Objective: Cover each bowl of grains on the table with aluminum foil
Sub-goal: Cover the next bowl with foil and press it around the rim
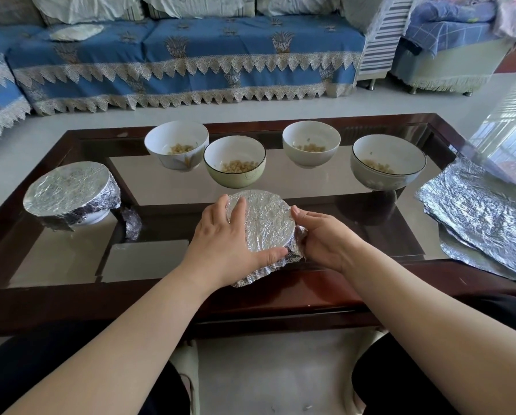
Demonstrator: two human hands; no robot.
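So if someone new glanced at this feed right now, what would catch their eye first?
Probably both hands at the near centre of the table: the left hand lies over the top of the foil-wrapped bowl while the right hand presses the foil at its side. Next, the row of four uncovered bowls of grain behind it, such as the green-tinted bowl, then the finished covered bowl at far left and the spare foil sheets at right.

A dark wooden worktop (71, 283) with a glass inset fills the middle of the frame. Across the top runs a sofa (184, 55) under a blue lace-edged cover. An ottoman (448, 64) with a checked blue cloth stands on the pale floor (280, 106) at upper right.
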